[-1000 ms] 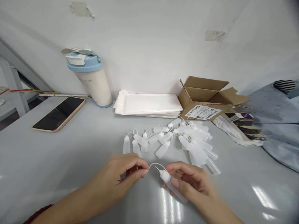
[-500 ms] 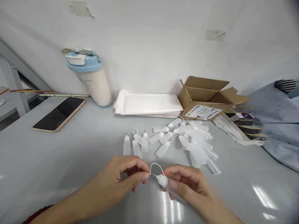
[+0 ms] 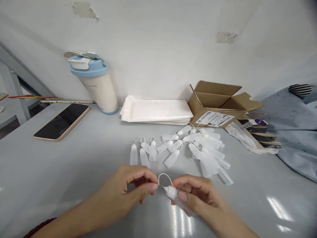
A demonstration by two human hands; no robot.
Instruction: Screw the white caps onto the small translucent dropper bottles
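A small translucent needle-tip squeeze bottle with a white cap lies tilted in my right hand, its thin tip pointing left. My left hand pinches the free end of the white tether strap, which arches back to the bottle's neck. The end of the needle is at or very near my left fingertips; whether it sits inside the strap's end plug I cannot tell. Beyond my hands, several similar bottles lie on the grey table, with a denser heap to the right.
At the back stand a cream tumbler with a blue lid, a stack of white padded envelopes and an open cardboard box. A phone lies at left. On the right are a plastic-wrapped package and grey-blue fabric.
The bottle in my right hand has shifted slightly left, closing the small gap between its needle and my left fingertips. My left hand keeps its pinch on the strap end.
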